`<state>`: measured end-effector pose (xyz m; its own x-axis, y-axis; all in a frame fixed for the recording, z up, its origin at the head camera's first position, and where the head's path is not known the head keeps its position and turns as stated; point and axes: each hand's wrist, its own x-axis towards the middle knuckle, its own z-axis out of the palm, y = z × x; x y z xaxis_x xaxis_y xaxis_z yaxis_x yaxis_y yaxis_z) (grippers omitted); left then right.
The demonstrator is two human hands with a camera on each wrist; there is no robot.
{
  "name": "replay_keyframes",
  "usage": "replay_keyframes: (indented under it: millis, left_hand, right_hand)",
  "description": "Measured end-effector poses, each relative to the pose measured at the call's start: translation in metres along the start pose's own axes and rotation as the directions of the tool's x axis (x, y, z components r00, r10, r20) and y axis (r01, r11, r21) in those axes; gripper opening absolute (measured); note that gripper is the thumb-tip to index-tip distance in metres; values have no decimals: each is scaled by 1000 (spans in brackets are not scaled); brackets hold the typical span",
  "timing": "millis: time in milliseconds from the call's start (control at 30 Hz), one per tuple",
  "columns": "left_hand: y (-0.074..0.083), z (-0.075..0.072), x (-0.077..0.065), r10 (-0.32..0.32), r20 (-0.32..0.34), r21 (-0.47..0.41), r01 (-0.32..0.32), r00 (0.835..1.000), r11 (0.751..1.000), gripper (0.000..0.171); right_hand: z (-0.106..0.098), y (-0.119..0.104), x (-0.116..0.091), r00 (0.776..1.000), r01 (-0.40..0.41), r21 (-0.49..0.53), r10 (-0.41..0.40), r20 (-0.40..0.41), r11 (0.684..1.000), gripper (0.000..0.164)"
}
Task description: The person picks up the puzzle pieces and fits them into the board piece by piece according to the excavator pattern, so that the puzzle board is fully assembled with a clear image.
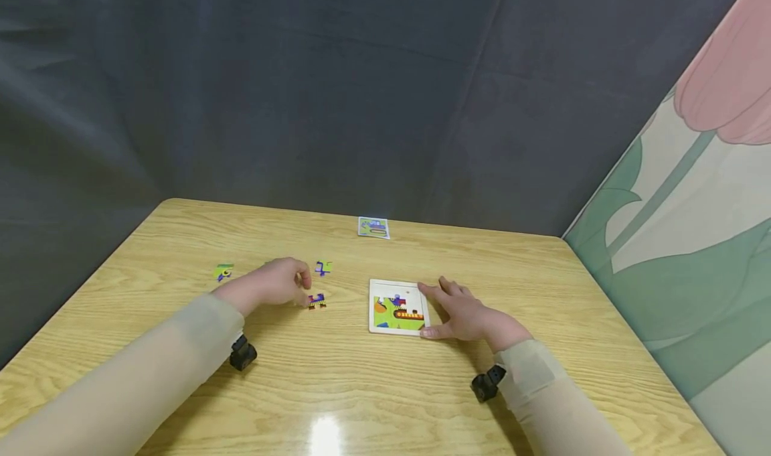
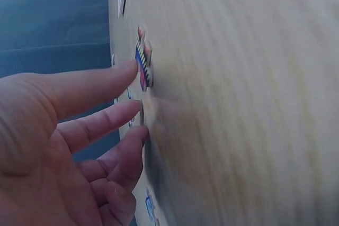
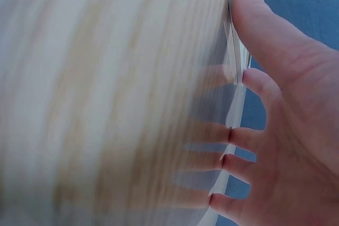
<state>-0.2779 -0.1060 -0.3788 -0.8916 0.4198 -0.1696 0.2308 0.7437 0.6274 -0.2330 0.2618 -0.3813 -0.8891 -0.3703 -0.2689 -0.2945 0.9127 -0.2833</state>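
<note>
My left hand [image 1: 278, 283] is low over the table beside a blue, red and yellow-striped puzzle piece [image 1: 316, 300]. In the left wrist view the thumb tip meets or overlaps the edge of that striped piece [image 2: 143, 62], while the index finger stays apart from it. A white puzzle tray [image 1: 379, 330], partly filled with a green and orange picture, lies in front of me. My right hand [image 1: 462, 314] rests at the tray's right edge with its fingers spread. In the right wrist view, its thumb and index finger [image 3: 258, 86] touch the tray's side.
Another puzzle piece [image 1: 323, 268] lies behind the striped one, and a green piece [image 1: 223, 272] is farther left. A small picture card [image 1: 373, 228] sits near the back edge of the wooden table [image 1: 337, 389]. A dark curtain [image 1: 361, 94] hangs behind.
</note>
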Motion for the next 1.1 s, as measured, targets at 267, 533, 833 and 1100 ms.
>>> replay_keyframes:
  millis: [267, 533, 833, 1100]
  left_hand:
    - [1, 6, -7, 26, -11, -42, -26, 1000, 999, 27]
    - [4, 10, -5, 45, -32, -26, -46, 999, 999, 24]
    - [11, 11, 0, 103, -79, -46, -107, 992, 993, 12]
    - [29, 20, 11, 136, -79, -94, -143, 987, 985, 14]
  right_hand:
    - [-2, -3, -1, 1000, -5, 6, 5, -1, 1000, 97]
    - [-3, -4, -2, 1000, -15, -8, 15, -3, 1000, 94]
    - [-2, -3, 0, 1000, -16, -4, 16, -3, 1000, 95]
    - [-2, -2, 0, 1000, -23, -10, 23, 1, 1000, 95]
